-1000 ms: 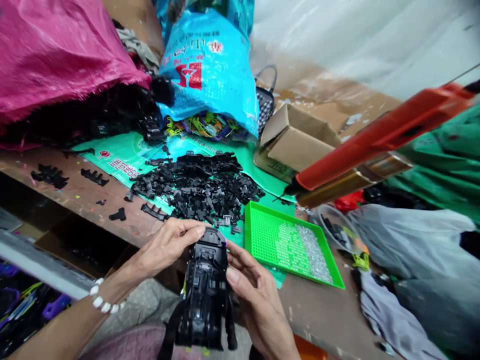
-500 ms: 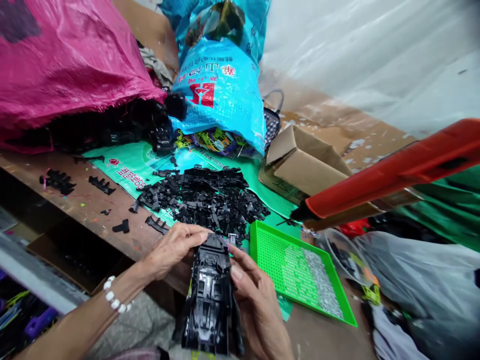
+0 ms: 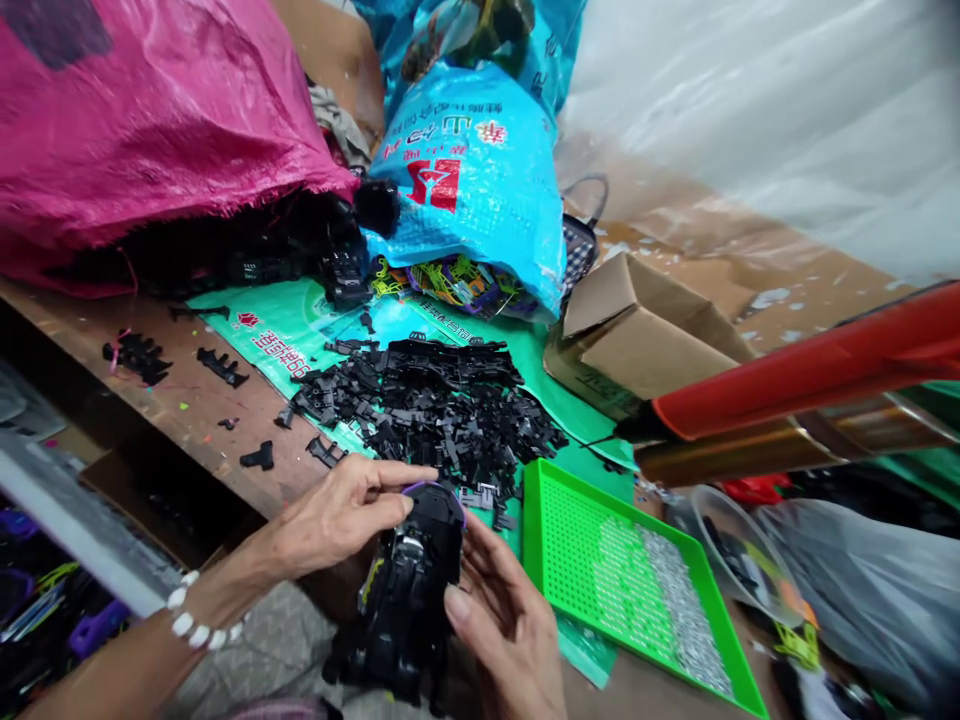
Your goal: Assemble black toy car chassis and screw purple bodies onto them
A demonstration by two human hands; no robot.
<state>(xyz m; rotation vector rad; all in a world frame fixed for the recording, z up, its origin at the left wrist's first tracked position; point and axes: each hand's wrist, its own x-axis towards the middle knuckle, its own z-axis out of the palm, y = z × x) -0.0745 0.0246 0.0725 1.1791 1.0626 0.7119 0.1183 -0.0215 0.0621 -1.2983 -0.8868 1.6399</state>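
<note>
A black plastic toy car chassis (image 3: 409,610) is held between my two hands at the table's front edge, with purple and a bit of yellow showing at its edges. My left hand (image 3: 337,515), wearing a white bead bracelet (image 3: 199,632) at the wrist, grips the far end with thumb and forefinger. My right hand (image 3: 506,610) wraps round the right side, its thumb lying along the edge. Just beyond the hands, a heap of small black plastic parts (image 3: 457,410) is spread on a green plastic sheet (image 3: 281,310).
A green perforated tray (image 3: 574,510) of small silver pieces sits to the right. A red-handled tool (image 3: 810,370) juts in from the right. Behind stand a cardboard box (image 3: 645,330), a blue sack (image 3: 465,190) and a pink sack (image 3: 172,120). Loose black parts (image 3: 221,367) lie left.
The chassis has tilted in my hands, and its purple rim now shows at the far end. The view has shifted slightly, so surroundings sit further right.
</note>
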